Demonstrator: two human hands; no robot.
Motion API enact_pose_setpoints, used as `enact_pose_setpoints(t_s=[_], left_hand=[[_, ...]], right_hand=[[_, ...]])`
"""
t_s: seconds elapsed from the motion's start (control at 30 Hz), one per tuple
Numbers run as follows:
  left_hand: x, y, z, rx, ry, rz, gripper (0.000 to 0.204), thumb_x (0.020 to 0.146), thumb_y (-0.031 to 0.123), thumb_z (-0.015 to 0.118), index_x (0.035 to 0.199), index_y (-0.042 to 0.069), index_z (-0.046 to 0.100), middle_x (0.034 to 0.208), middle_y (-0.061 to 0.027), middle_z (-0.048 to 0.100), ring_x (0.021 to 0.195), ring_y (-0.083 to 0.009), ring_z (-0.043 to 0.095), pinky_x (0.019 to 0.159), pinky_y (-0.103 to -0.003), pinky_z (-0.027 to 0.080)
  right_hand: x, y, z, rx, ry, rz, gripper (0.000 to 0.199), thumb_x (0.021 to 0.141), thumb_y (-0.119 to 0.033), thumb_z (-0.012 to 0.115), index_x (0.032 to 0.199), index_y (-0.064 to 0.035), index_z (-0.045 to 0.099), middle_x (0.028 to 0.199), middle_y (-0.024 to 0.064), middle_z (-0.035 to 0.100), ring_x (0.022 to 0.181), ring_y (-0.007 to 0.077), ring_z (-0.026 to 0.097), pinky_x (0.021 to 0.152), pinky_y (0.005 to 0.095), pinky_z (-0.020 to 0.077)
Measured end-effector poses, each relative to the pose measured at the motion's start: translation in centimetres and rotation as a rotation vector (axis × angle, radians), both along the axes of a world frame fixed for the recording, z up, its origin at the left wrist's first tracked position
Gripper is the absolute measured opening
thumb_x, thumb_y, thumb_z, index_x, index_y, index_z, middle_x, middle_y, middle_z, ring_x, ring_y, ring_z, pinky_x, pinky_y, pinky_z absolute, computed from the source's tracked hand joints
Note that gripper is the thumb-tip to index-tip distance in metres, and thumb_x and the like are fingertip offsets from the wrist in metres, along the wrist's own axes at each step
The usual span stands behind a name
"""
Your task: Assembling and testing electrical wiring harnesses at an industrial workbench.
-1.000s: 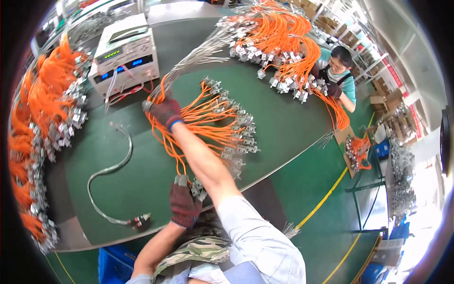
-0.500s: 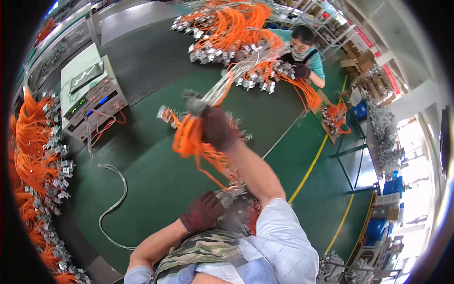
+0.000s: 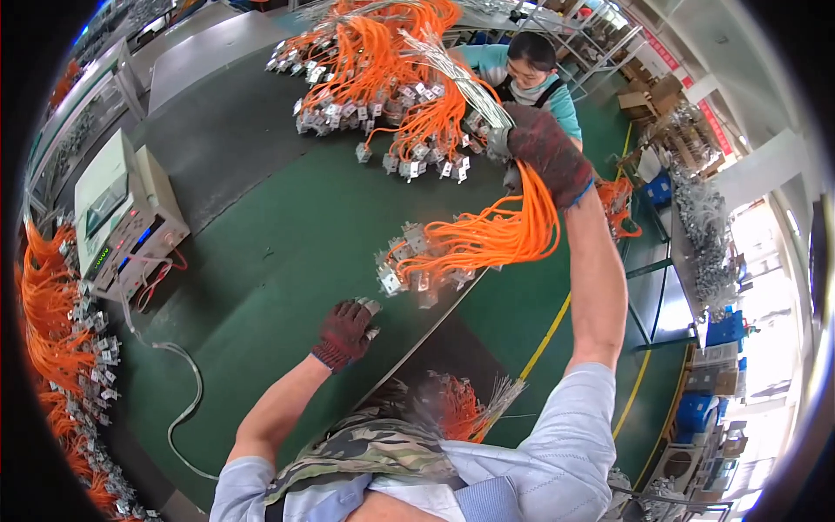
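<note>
High on the right, my right hand (image 3: 550,157), in a dark red glove with a grey palm side, is closed round a bundle of orange cables (image 3: 500,235). The orange lengths hang down and bend left from my fist, ending in grey metal connectors (image 3: 409,261) over the green table. Bare silvery wires (image 3: 470,87) run from the same fist up and to the left. My left hand (image 3: 346,332), gloved alike, is over the green table mat (image 3: 270,339) near its front edge, fingers loosely apart and holding nothing.
A large pile of orange cables (image 3: 357,52) lies across the far table, with a co-worker (image 3: 532,74) behind it. A white test instrument (image 3: 126,213) with leads stands left. More orange cables (image 3: 56,322) line the left edge. Another bundle (image 3: 461,404) sits by my lap.
My right hand has swung right and away from me, carrying the orange cable bundle from mid-table. My left hand has moved from near my lap forward and left over the table.
</note>
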State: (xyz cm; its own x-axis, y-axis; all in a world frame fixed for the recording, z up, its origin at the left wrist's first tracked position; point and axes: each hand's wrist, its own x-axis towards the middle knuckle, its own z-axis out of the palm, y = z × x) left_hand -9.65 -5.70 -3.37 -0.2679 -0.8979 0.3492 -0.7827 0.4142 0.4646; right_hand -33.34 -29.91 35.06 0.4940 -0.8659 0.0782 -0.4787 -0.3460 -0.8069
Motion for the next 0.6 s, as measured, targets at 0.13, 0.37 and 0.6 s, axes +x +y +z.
enact_pose_setpoints(t_s=[0.13, 0.37, 0.6], left_hand=[[-3.6, -4.8, -1.2, 0.031, -0.060, 0.118, 0.067, 0.080, 0.039, 0.083, 0.135, 0.010, 0.058, 0.143, -0.0198, 0.058, 0.135, -0.0433, 0.054, 0.115, -0.059, 0.040], [-5.0, -5.9, 0.0, 0.086, -0.134, 0.108, 0.071, 0.083, 0.051, 0.077, 0.137, 0.009, 0.059, 0.147, -0.0209, 0.056, 0.138, -0.0468, 0.049, 0.116, -0.064, 0.036], [-5.3, -6.3, -1.2, 0.096, -0.153, 0.072, 0.066, 0.087, 0.054, 0.071, 0.133, 0.008, 0.063, 0.144, -0.0214, 0.058, 0.135, -0.0475, 0.052, 0.117, -0.063, 0.035]], right_hand=[[-1.8, -10.2, -0.8, -0.264, 0.052, 0.297, 0.011, 0.082, -0.013, 0.073, 0.082, -0.0036, 0.067, 0.075, 0.0056, 0.065, 0.055, 0.0172, 0.066, 0.050, 0.0322, 0.0527], [3.2, -28.8, -4.2, -0.394, 0.524, 0.076, 0.027, 0.084, -0.023, 0.068, 0.102, -0.0032, 0.075, 0.087, 0.0174, 0.076, 0.081, 0.0272, 0.076, 0.074, 0.0377, 0.0587], [7.0, -31.1, -7.7, -1.038, 0.252, -0.395, 0.028, 0.096, -0.032, 0.064, 0.111, -0.0093, 0.069, 0.092, 0.0183, 0.076, 0.090, 0.0407, 0.074, 0.075, 0.0558, 0.0581]])
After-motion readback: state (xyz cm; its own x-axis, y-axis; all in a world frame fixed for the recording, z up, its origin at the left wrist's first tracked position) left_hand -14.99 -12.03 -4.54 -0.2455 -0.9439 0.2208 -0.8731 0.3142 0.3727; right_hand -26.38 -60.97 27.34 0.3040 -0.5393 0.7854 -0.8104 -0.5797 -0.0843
